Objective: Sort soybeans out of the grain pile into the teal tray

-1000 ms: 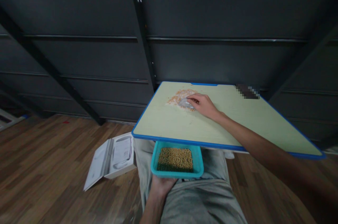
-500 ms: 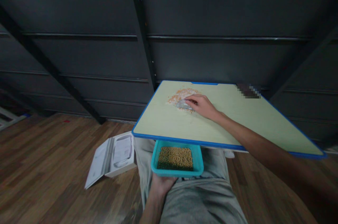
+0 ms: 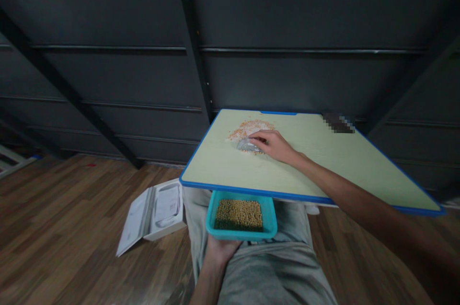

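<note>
My right hand (image 3: pixel 271 144) is over the pale folding table (image 3: pixel 215 166), its fingers closed on a clear, curved piece that looks like plastic (image 3: pixel 245 145). The piece lies low against a spread of white grains (image 3: pixel 253 126) mixed with orange bits (image 3: pixel 237 133). Just below the table's near edge, a turquoise plastic tray (image 3: pixel 244 235) rests over the lap. Round yellowish beans (image 3: pixel 242 211) fill its bottom, with a dark green patch along the near side. My left hand (image 3: pixel 221 249) grips the tray from beneath its near edge, the fingers mostly hidden under it.
A blue rim (image 3: pixel 251 191) edges the table. At its far right corner lies a dark, pixelated object (image 3: pixel 338 123). An open white box (image 3: pixel 165 209) stands on the wood floor (image 3: pixel 72 209), left of my legs. Behind the table rises a dark panelled wall (image 3: pixel 287 80).
My right hand and the clear piece have shifted slightly left and towards me on the tabletop. My left hand and the tray have stayed in place.
</note>
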### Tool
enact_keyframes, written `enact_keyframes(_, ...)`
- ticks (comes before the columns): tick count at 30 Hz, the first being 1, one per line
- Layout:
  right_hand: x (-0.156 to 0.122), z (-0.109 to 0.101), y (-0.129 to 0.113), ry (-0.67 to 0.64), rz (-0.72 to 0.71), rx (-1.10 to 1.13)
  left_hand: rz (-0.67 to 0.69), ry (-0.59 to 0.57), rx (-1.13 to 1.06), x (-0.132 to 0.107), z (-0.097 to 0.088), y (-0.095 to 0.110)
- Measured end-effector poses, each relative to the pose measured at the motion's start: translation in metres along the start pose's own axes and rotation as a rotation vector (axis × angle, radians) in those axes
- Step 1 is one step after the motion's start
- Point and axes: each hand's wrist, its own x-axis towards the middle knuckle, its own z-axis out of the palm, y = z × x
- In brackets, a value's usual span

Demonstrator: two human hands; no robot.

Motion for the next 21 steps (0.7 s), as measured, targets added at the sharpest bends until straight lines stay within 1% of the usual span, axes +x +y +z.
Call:
enact_keyframes(8, -0.001, 0.0, -0.005, -0.01, -0.042, 0.023, -0.004, -0.03, -0.022, 0.0, 0.003, 0.0)
enact_keyframes(14, -0.001, 0.001, -0.008, -0.047, -0.044, 0.035, 0.009, 0.007, 0.006, 0.0, 0.005, -0.001)
enact_keyframes(21, -0.001, 0.002, -0.012, -0.058, -0.036, 0.047, 0.013, -0.009, -0.009, -0.003, 0.015, -0.002)
